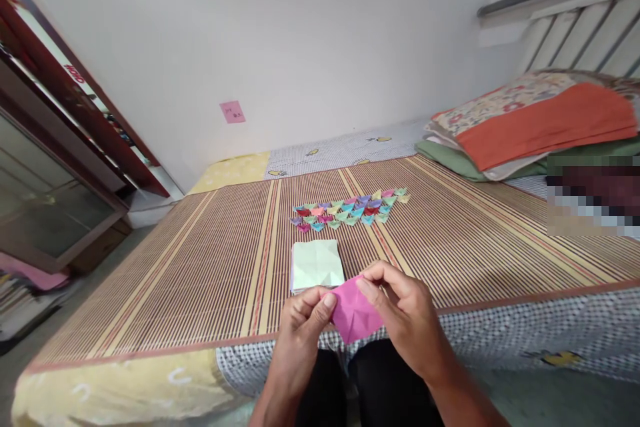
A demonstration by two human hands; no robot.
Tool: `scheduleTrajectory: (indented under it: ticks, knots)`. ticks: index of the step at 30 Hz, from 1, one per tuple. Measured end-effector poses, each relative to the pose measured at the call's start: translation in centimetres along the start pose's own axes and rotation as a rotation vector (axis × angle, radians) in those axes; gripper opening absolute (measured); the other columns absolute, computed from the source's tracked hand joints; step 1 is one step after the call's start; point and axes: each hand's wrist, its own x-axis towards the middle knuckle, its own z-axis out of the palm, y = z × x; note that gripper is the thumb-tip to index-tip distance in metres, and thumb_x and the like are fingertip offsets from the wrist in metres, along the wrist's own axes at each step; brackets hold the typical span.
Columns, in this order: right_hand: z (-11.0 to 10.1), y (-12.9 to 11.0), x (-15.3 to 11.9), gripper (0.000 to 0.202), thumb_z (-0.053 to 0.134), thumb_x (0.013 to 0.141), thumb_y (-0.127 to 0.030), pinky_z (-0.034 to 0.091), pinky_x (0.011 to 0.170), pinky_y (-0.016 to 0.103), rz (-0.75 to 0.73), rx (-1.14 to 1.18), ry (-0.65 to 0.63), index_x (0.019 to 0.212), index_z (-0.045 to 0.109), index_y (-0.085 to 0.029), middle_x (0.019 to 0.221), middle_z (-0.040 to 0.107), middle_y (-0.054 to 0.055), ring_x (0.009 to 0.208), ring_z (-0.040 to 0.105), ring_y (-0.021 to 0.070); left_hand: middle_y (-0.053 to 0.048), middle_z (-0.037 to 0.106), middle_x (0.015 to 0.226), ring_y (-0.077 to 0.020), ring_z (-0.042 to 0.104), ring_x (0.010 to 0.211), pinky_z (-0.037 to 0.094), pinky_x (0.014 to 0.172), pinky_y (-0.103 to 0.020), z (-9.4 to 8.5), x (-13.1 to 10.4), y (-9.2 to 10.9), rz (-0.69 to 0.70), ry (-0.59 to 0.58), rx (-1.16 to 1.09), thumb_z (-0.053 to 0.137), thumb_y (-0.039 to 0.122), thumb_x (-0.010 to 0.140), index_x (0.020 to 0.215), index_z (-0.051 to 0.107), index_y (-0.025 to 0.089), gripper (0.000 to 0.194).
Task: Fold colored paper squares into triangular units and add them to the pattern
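Presently pinching pink paper with left hand and right hand, probably to control both sides; located over near edge of slatted mat, close to paper stack, likely for reach.

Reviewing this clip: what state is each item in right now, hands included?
Left hand: closed, pinching the pink paper
Right hand: closed, pinching the pink paper
Pink paper: creased, held off the mat
Paper stack: lying on the mat, top sheet creased
Small paper triangles: folded, laid out in rows
Striped mat: spread out
Pink note: on the wall
Cloth pile: folded, stacked
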Motion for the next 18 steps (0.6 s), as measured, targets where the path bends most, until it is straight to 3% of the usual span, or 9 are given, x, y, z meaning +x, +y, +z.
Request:
scheduleTrajectory:
  ticks: [3, 8, 14, 18]
  knots:
    - [-0.3, 0.1, 0.2, 0.026, 0.057, 0.101, -0.033, 0.045, 0.060, 0.025, 0.017, 0.030, -0.023, 0.079, 0.061, -0.021, 0.070, 0.060, -0.001, 0.065, 0.058, 0.0156, 0.001, 0.049, 0.064, -0.0124, 0.042, 0.063, 0.040, 0.063, -0.024, -0.2, -0.2, -0.1, -0.009, -0.023, -0.037, 0.069, 0.051, 0.092, 0.066, 0.063, 0.015, 0.045]
    - [-0.3, 0.2, 0.2, 0.024, 0.058, 0.100, -0.032, 0.045, 0.060, 0.026, -0.017, -0.007, 0.040, 0.079, 0.062, -0.021, 0.069, 0.060, -0.001, 0.064, 0.057, 0.0158, -0.004, 0.063, 0.073, -0.0163, 0.057, 0.071, 0.047, 0.069, -0.027, -1.0, -0.4, -0.6, -0.007, -0.056, -0.004, 0.071, 0.047, 0.092, 0.087, 0.074, 0.014, 0.033]
    - [-0.2, 0.0, 0.4, 0.025, 0.057, 0.101, -0.032, 0.045, 0.059, 0.026, -0.023, -0.030, 0.049, 0.079, 0.061, -0.021, 0.069, 0.060, 0.000, 0.063, 0.057, 0.0162, -0.004, 0.063, 0.068, -0.0158, 0.058, 0.066, 0.050, 0.069, -0.028, -0.9, -0.3, -0.7, 0.001, 0.005, -0.003, 0.071, 0.049, 0.091, 0.076, 0.072, 0.013, 0.038]
    - [-0.2, -0.2, 0.5, 0.025, 0.057, 0.099, -0.030, 0.045, 0.059, 0.026, -0.020, -0.014, -0.009, 0.077, 0.061, -0.021, 0.068, 0.060, -0.001, 0.063, 0.057, 0.0159, -0.003, 0.065, 0.065, -0.0135, 0.057, 0.062, 0.047, 0.063, -0.025, -0.2, 0.2, -0.3, -0.059, 0.005, -0.037, 0.088, 0.045, 0.074, 0.075, 0.073, 0.013, 0.035]
